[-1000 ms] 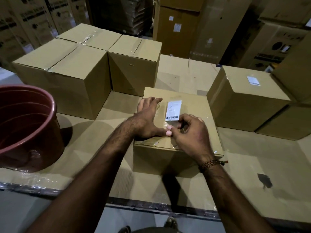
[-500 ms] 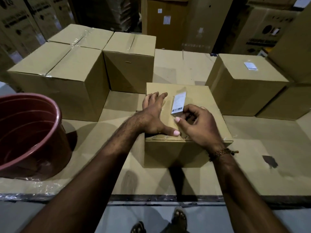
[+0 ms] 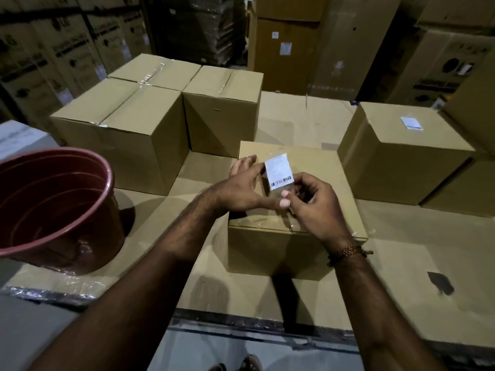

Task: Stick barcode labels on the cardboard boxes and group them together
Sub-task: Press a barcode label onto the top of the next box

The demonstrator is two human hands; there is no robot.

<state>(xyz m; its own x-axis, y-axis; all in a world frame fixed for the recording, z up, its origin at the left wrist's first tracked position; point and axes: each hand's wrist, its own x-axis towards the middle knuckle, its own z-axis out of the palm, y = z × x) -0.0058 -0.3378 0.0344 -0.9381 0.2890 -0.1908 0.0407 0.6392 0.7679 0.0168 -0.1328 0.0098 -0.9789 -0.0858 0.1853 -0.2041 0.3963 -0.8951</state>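
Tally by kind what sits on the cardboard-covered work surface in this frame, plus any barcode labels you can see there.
Plain cardboard boxes: 6 (three at back left, one under the hands, two at right)
Barcode labels: 2 (one in the hands, one stuck on the right box)
Red bucket: 1
Total: 9
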